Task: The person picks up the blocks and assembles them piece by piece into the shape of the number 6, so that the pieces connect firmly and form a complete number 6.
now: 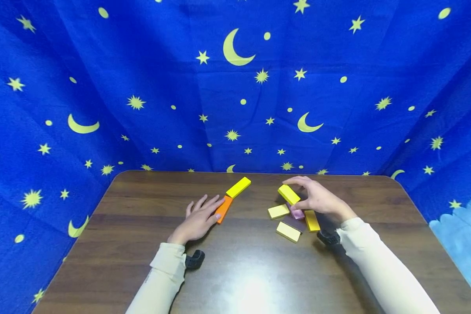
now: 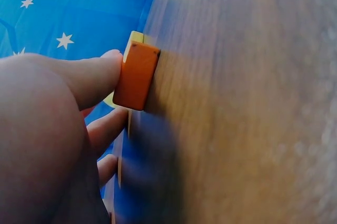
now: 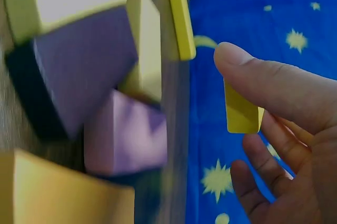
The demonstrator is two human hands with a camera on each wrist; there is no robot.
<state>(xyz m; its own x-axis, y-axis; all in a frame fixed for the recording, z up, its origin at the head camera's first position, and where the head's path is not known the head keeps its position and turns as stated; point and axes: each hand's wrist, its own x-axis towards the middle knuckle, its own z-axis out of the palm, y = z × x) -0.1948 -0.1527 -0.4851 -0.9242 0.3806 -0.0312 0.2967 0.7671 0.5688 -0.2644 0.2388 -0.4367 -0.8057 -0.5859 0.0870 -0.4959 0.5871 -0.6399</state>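
Note:
My right hand [image 1: 319,198] pinches a bright yellow block [image 1: 288,194] between thumb and fingers, above a loose group of blocks. In the right wrist view, the held yellow block [image 3: 242,109] shows its end under the thumb. My left hand [image 1: 196,221] lies with fingers spread, thumb and index finger resting on an orange block [image 1: 224,210]. The left wrist view shows the thumb against the upper side of the orange block [image 2: 137,77]. Another yellow block [image 1: 238,187] lies end to end with the orange one, angled away to the right.
Near my right hand lie a purple block [image 1: 297,212], a dark block [image 1: 294,224], an amber block [image 1: 312,221] and two pale yellow blocks, one on the left [image 1: 278,212] and one in front [image 1: 288,232]. A blue star-patterned curtain [image 1: 172,87] hangs behind the wooden table [image 1: 121,244].

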